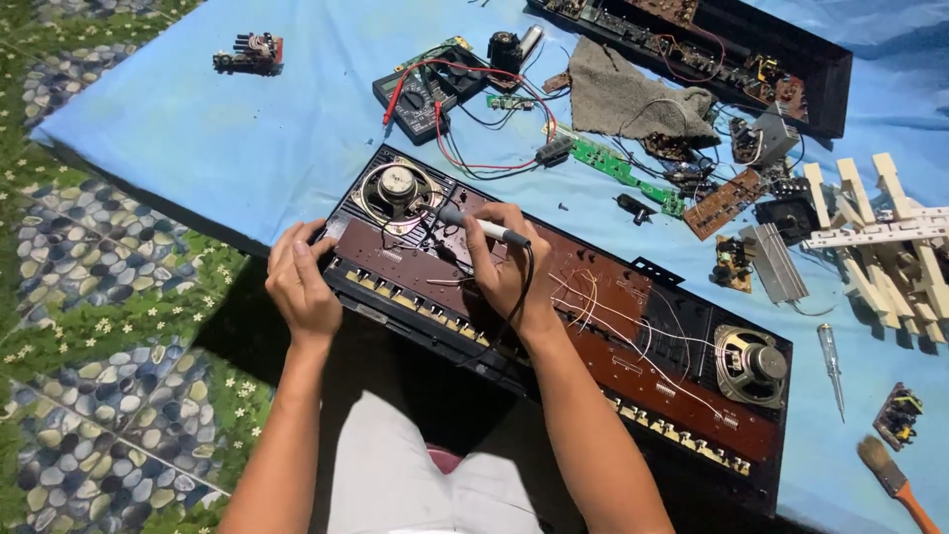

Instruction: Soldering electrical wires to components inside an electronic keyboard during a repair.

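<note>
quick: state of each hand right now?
Left hand: fingers curled over the edge of the opened keyboard, steadying it, nothing held.
Right hand: closed on a soldering iron, tip at the brown circuit board.

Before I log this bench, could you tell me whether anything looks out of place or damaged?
The long black electronic keyboard case lies opened, brown circuit board bare with loose white wires straggling across it. The right hand holds a grey soldering iron there; the left hand steadies the case.
</note>
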